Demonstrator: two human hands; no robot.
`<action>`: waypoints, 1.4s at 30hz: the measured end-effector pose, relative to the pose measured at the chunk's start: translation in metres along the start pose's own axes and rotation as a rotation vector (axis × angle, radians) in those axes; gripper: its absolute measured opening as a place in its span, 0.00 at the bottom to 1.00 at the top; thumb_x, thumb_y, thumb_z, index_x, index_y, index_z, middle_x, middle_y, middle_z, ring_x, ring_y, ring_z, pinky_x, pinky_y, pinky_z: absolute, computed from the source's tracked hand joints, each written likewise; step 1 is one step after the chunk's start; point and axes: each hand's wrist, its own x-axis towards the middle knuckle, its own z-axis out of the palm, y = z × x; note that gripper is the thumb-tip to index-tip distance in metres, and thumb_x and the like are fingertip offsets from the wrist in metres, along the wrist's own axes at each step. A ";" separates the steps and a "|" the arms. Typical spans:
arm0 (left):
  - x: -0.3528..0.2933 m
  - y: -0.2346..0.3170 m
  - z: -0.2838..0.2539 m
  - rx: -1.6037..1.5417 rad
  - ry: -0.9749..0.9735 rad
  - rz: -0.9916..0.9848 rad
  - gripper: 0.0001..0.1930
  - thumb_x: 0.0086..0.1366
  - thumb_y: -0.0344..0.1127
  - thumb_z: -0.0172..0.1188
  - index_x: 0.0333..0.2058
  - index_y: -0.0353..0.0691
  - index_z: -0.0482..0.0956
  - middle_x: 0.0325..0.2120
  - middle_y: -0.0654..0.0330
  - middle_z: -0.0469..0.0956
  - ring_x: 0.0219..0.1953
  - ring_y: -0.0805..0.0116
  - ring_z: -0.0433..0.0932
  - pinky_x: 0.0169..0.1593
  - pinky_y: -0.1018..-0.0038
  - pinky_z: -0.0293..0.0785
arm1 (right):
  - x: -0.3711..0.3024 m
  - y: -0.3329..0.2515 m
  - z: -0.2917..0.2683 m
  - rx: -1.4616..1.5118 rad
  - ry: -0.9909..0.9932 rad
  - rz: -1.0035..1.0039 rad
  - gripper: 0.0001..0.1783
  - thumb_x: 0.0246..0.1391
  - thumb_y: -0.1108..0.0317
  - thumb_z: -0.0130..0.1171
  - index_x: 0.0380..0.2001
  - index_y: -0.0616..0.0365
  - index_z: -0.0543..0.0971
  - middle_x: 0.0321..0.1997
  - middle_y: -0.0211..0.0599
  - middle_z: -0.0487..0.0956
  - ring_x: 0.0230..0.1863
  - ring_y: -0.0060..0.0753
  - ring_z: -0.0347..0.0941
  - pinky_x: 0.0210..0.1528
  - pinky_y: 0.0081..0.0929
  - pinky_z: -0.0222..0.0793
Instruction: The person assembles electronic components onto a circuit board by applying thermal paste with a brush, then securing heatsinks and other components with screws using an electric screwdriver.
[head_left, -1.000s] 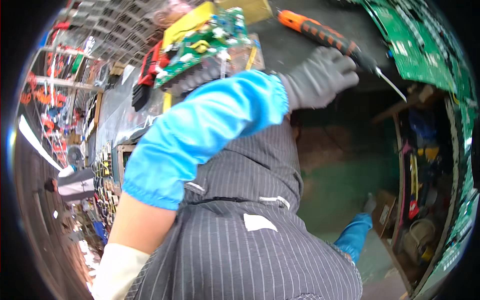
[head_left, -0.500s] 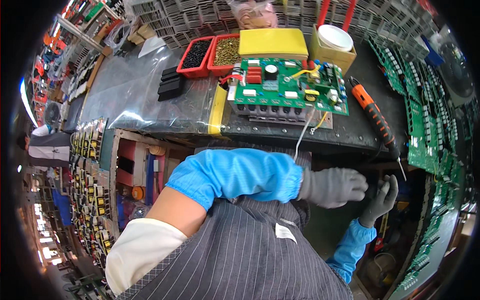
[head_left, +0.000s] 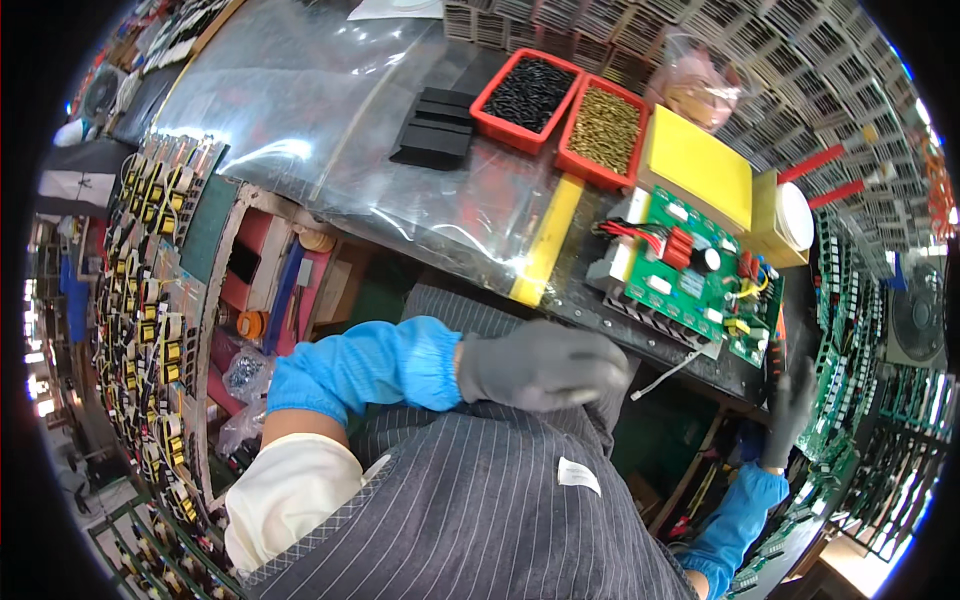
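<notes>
My left hand (head_left: pixel 545 367), in a grey glove and blue sleeve cover, is in front of the bench edge over my lap. Its fingers are curled out of sight and smeared by motion. At the right end of the bench, my right hand (head_left: pixel 790 410), gloved alike, stretches its fingers upward beside an orange and black power screwdriver (head_left: pixel 778 345), mostly hidden behind the circuit board and the hand. Whether they touch is unclear. The green circuit board (head_left: pixel 690 262) sits on a finned metal base, with red parts and red wires on it. A white cable (head_left: pixel 665 374) hangs from its front.
Behind the board lie a yellow block (head_left: pixel 700 165) and a box with a white tub (head_left: pixel 795 215). Red trays hold black screws (head_left: pixel 528 95) and brass-coloured screws (head_left: pixel 603 130). Black blocks (head_left: pixel 436 130) lie left of them. Stacked green boards (head_left: pixel 835 300) stand at the right.
The view has turned right, so bench things appear tilted and shifted. My hands have moved apart: the left away leftward, the right up beside the power screwdriver.
</notes>
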 end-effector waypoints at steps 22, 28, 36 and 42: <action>0.031 -0.054 -0.036 -0.062 0.508 -0.588 0.12 0.63 0.28 0.63 0.45 0.33 0.77 0.37 0.55 0.82 0.39 0.68 0.82 0.44 0.72 0.77 | 0.098 -0.311 0.049 0.542 -0.590 -0.884 0.15 0.47 0.73 0.68 0.41 0.57 0.81 0.37 0.38 0.80 0.38 0.40 0.78 0.41 0.32 0.74; 0.038 -0.065 -0.029 -0.206 0.570 -0.655 0.11 0.61 0.28 0.65 0.42 0.36 0.79 0.36 0.55 0.83 0.37 0.66 0.83 0.40 0.71 0.77 | 0.097 -0.315 0.049 0.556 -0.611 -0.795 0.13 0.49 0.75 0.64 0.41 0.58 0.82 0.34 0.37 0.79 0.35 0.36 0.78 0.38 0.29 0.74; 0.030 -0.066 -0.029 -0.148 0.506 -0.551 0.11 0.65 0.28 0.61 0.45 0.34 0.78 0.37 0.60 0.81 0.38 0.74 0.79 0.43 0.77 0.77 | 0.097 -0.310 0.052 0.497 -0.564 -0.852 0.12 0.49 0.74 0.63 0.40 0.57 0.83 0.33 0.37 0.79 0.34 0.34 0.77 0.36 0.28 0.73; 0.038 -0.066 -0.037 -0.102 0.446 -0.573 0.11 0.64 0.29 0.63 0.44 0.34 0.78 0.33 0.61 0.81 0.35 0.76 0.79 0.40 0.76 0.76 | 0.093 -0.312 0.049 0.475 -0.588 -0.754 0.09 0.48 0.72 0.62 0.36 0.57 0.83 0.32 0.36 0.78 0.34 0.36 0.77 0.36 0.30 0.73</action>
